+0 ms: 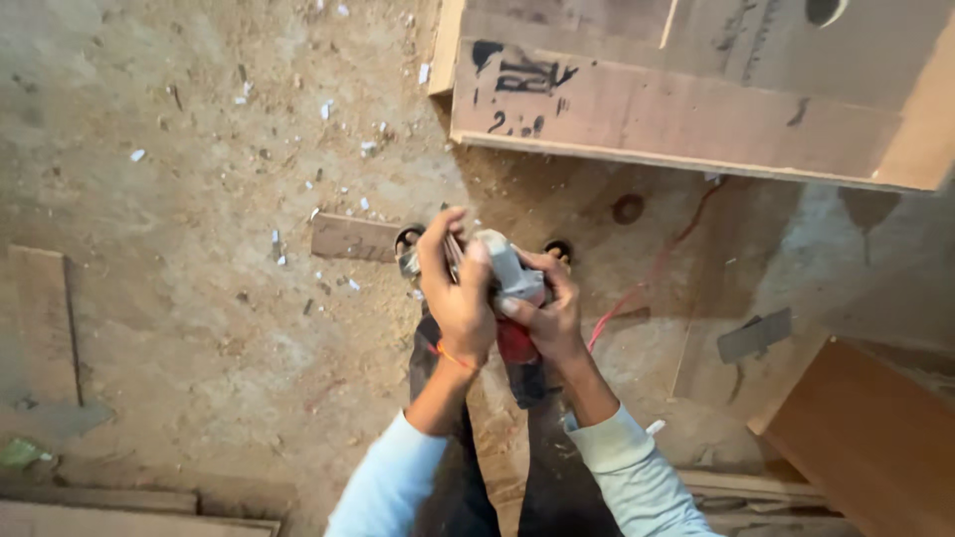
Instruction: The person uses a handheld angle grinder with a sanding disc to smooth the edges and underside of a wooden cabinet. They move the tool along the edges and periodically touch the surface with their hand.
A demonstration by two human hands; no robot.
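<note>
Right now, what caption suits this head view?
Both hands, left and right, hold a small grey-and-red tool above a dusty floor.

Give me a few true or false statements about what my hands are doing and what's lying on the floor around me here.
1. Both hands grip one small grey and red tool. True.
2. The left hand hangs empty at the side. False: it wraps the tool together with the right hand.
3. A red cord trails across the dusty floor. True.
4. The plywood board lies below the feet, at the bottom edge. False: it lies at the top right.
5. A small wood offcut lies on the floor left of the hands. True.
</note>
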